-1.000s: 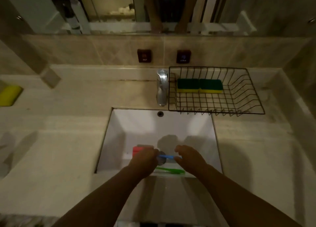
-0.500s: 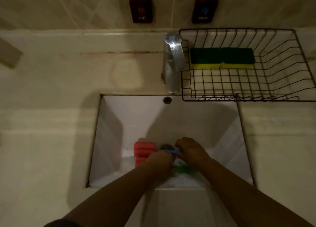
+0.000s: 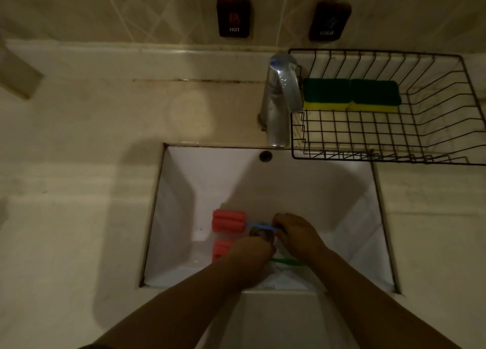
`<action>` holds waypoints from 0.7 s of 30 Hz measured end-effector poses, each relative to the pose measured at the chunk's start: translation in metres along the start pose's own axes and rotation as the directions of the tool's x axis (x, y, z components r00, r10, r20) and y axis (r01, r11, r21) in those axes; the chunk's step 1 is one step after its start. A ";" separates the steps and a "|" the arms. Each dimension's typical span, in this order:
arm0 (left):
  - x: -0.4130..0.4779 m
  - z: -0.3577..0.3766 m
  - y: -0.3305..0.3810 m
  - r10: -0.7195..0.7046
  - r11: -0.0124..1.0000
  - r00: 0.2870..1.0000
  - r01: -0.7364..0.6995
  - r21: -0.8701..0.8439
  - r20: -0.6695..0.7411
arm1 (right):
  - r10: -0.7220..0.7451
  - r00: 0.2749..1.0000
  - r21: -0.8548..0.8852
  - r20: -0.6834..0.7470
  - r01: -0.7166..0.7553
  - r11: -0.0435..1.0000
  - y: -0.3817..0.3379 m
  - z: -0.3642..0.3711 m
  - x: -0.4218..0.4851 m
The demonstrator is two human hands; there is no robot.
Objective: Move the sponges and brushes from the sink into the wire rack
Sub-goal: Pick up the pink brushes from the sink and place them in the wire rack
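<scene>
Two brushes with pink foam heads lie at the bottom of the white sink. The upper brush has a blue handle, and my right hand is closed on that handle near the drain. The lower brush has a green handle showing by my wrists. My left hand covers the middle of it with fingers curled down. Whether it grips the handle is hidden. The black wire rack stands behind the sink on the right, with two green-and-yellow sponges lying inside it.
A chrome tap rises between the sink and the rack's left edge. Hot and cold buttons sit on the tiled wall. The beige counter runs around the sink.
The view has closed in and tilted down on the sink. Both hands have stayed low over the brush handles. The upper pink head now shows fully.
</scene>
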State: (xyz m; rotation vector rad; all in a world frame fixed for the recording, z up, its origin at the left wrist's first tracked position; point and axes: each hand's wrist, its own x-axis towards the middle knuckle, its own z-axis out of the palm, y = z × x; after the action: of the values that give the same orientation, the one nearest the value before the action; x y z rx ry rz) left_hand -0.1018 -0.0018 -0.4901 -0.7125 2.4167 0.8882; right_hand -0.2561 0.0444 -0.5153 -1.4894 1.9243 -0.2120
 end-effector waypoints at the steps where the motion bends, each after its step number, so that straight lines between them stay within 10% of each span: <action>1: -0.002 -0.004 0.002 0.005 1.000 1.000 -0.005 0.021 -0.007 | 0.003 1.000 0.005 -0.018 -0.003 1.000 -0.002 -0.005 -0.001; 11: -0.028 -0.060 0.032 0.176 0.979 0.965 -0.151 0.137 -0.195 | -0.015 0.993 -0.006 -0.117 0.015 1.000 -0.016 -0.088 -0.043; 21: -0.044 -0.127 0.111 0.511 0.852 0.784 -0.408 0.328 -0.352 | -0.053 0.972 -0.037 -0.230 0.046 0.998 -0.018 -0.194 -0.094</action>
State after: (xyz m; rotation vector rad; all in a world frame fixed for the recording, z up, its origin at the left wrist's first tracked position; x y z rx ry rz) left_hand -0.1665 -0.0025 -0.3282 -0.2252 3.1143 0.6370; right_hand -0.3478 0.0708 -0.3216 -1.5934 2.0814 -0.3939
